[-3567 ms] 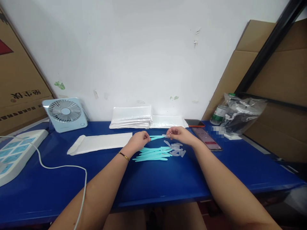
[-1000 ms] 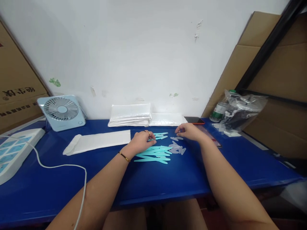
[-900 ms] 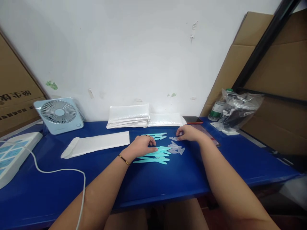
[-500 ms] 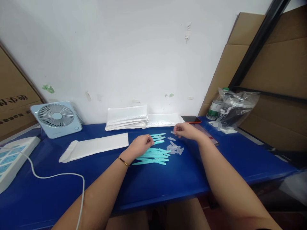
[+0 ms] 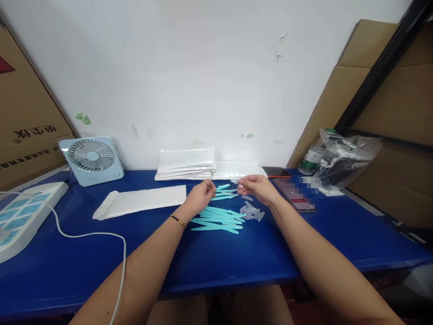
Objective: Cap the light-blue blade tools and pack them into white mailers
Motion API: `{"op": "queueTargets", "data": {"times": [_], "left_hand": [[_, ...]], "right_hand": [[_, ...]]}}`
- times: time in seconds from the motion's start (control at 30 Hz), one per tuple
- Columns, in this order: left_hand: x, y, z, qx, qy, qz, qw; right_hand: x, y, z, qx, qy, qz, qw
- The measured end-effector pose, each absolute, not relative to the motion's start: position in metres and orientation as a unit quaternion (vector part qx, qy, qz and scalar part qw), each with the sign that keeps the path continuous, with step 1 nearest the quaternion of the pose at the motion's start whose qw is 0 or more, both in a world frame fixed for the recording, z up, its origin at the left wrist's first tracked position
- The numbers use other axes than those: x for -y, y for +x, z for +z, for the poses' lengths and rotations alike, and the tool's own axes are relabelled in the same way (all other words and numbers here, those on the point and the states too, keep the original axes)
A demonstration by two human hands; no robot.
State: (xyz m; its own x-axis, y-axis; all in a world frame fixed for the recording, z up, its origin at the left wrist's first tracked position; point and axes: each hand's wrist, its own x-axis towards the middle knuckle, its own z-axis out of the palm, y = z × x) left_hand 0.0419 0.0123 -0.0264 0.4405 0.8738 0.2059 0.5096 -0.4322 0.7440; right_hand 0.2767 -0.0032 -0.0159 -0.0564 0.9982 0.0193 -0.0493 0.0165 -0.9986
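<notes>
My left hand (image 5: 199,196) pinches one end of a thin teal plastic stick (image 5: 222,186), held just above the blue table (image 5: 237,257). My right hand (image 5: 256,188) faces it, fingertips closed on a small clear cap (image 5: 234,182) close to the stick's free end. Below and between my hands lies a loose pile of teal sticks (image 5: 218,220). A small heap of clear caps (image 5: 252,211) sits to its right. Two or three more teal sticks (image 5: 227,195) lie apart from the pile, behind it.
A flat white pouch (image 5: 142,201) lies left of my hands, with a stack of pouches (image 5: 186,163) by the wall. A small fan (image 5: 91,160), power strip (image 5: 20,216) and white cable (image 5: 84,234) are at left. Two phones (image 5: 294,196), a bottle (image 5: 309,160) and a plastic bag (image 5: 345,158) are at right.
Both hands reached down to the piles a second ago, the left to the sticks and the right to the caps. They have now risen and come together holding a stick and a cap.
</notes>
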Motion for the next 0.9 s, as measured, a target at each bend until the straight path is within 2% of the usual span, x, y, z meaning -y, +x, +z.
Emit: {"op": "queueTargets", "data": {"times": [0.2,0.37,0.47,0.6,0.67,0.8,0.9], "left_hand": [[-0.014,0.042,-0.028,-0.431,0.794,0.299,0.308],[-0.011,0.047,-0.027,-0.415,0.809,0.281,0.307],[-0.009,0.049,-0.024,-0.434,0.823,0.268,0.251],[-0.005,0.047,-0.018,-0.454,0.841,0.260,0.136],[-0.002,0.045,-0.016,-0.427,0.870,0.202,0.143],[0.001,0.043,-0.018,-0.384,0.897,0.109,0.188],[-0.001,0.045,-0.022,-0.395,0.889,0.103,0.208]], "right_hand": [[0.006,0.272,-0.014,0.521,-0.470,0.528,0.479],[0.011,0.258,-0.013,0.582,-0.471,0.513,0.419],[0.012,0.257,-0.012,0.647,-0.498,0.440,0.374],[0.008,0.276,-0.011,0.703,-0.598,0.224,0.313],[0.005,0.288,-0.012,0.719,-0.627,0.152,0.258],[0.003,0.301,-0.015,0.752,-0.633,0.120,0.140],[0.002,0.300,-0.018,0.767,-0.621,0.107,0.121]]}}
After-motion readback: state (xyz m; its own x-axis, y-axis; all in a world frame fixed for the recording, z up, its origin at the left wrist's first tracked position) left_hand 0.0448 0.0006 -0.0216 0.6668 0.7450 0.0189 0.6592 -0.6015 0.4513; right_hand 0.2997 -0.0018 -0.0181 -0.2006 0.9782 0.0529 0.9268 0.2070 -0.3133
